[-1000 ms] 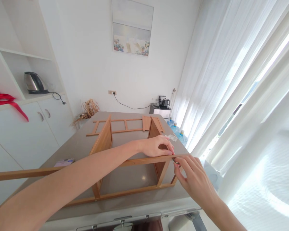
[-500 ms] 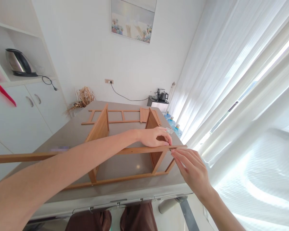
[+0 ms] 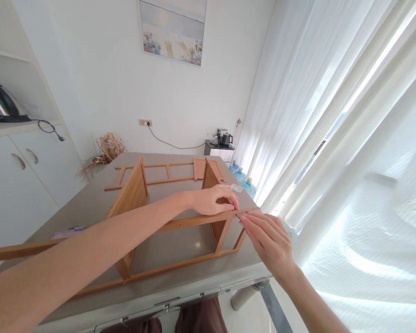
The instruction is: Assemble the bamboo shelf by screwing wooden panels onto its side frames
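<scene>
A wooden shelf frame (image 3: pixel 183 224) lies on its side on the table, with two panels standing between its long rails. My left hand (image 3: pixel 217 199) rests on the upper rail near its right end, fingers curled over the wood. On the near side of that rail, my right hand (image 3: pixel 268 235) pinches a small dark metal piece (image 3: pixel 238 216) against the joint; its exact kind is too small to tell. Both sets of fingertips are close together, with the rail between them.
Another ladder-like wooden frame (image 3: pixel 169 172) lies flat towards the back of the grey table (image 3: pixel 180 245). A clear plastic bag (image 3: pixel 236 188) sits beyond my left hand. Water bottles (image 3: pixel 241 175) stand past the right edge, near white curtains (image 3: pixel 298 92). Dried stalks (image 3: pixel 107 148) are at the back left.
The view has turned slightly, so everything sits further left in the picture. Both hands stay at the same joint, the right one still pinching the small metal piece.
</scene>
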{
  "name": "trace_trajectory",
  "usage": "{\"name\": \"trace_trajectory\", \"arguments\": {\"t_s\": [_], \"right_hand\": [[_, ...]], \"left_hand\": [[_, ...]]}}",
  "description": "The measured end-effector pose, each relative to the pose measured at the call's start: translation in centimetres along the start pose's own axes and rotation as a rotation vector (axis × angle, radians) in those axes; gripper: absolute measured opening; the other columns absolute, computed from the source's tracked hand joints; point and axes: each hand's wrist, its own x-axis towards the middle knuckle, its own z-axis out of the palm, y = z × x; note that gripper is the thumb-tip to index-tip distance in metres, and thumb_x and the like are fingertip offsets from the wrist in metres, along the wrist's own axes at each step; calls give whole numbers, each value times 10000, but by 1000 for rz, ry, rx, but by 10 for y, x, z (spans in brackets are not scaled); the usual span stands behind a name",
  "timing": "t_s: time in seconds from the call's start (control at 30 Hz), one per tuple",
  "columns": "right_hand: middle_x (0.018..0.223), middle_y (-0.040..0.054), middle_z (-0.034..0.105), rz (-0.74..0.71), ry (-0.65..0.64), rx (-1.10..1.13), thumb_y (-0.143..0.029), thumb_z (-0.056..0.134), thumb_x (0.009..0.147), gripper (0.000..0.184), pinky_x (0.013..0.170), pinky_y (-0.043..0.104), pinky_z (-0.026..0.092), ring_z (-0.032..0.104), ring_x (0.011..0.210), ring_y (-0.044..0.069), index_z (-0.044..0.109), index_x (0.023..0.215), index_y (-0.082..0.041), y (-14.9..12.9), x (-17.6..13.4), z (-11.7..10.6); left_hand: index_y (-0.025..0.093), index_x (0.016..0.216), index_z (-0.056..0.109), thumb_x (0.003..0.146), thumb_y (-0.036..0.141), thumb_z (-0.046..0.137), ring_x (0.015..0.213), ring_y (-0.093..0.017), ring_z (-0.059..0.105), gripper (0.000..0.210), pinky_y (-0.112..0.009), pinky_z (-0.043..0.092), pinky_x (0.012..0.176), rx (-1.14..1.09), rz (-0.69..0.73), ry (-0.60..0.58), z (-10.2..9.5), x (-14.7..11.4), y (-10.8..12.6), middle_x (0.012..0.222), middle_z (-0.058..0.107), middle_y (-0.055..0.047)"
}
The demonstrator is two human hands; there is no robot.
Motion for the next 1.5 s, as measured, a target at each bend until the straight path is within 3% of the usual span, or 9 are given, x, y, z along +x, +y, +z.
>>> {"name": "trace_trajectory", "arguments": {"t_s": [0.13,0.27,0.83,1.0,1.17,1.5], "right_hand": [[1089,44,751,-21,-29,1,5,745,780,531,873,379,550,684,1059,219,632,1248,-219,1,-2,0],[1133,53,741,-33,-34,-10,16,734,786,571,886,392,549,672,1100,230,610,1293,-215,2,-7,1],[1228,91,699,-84,-126,-80,-6,637,871,499,906,408,521,622,1199,262,578,1337,-173,-4,2,-10],[1206,110,708,-197,-238,-144,-10,546,926,458,873,408,510,660,1134,245,540,1361,-157,-6,18,-22],[1115,124,736,-295,-300,-191,-5,490,941,408,813,400,522,691,1037,237,551,1319,-146,-7,34,-31],[1073,108,731,-425,-361,-158,-26,497,945,293,850,427,553,668,1055,248,640,1164,-158,-4,57,-34]], "left_hand": [[279,1122,620,943,458,531,1525,-240,108,269,-465,201,1227,-46,-11,-11,-1,0,2,1426,522,0],[237,1071,596,898,408,607,1494,-255,230,244,-434,280,1193,-69,17,33,0,-1,2,1373,553,-51],[237,1038,611,935,400,550,1461,-245,292,202,-423,295,1187,-37,1,47,3,0,1,1349,559,-41],[241,1044,608,932,413,548,1441,-247,318,213,-438,283,1198,-43,7,35,3,0,-1,1341,560,-27],[253,1056,600,934,418,541,1472,-241,242,213,-456,263,1206,-36,-3,19,2,-1,0,1329,558,-16],[242,1073,606,951,420,522,1390,-233,377,232,-426,305,1188,-22,12,26,3,0,-1,1337,528,-26]]}}
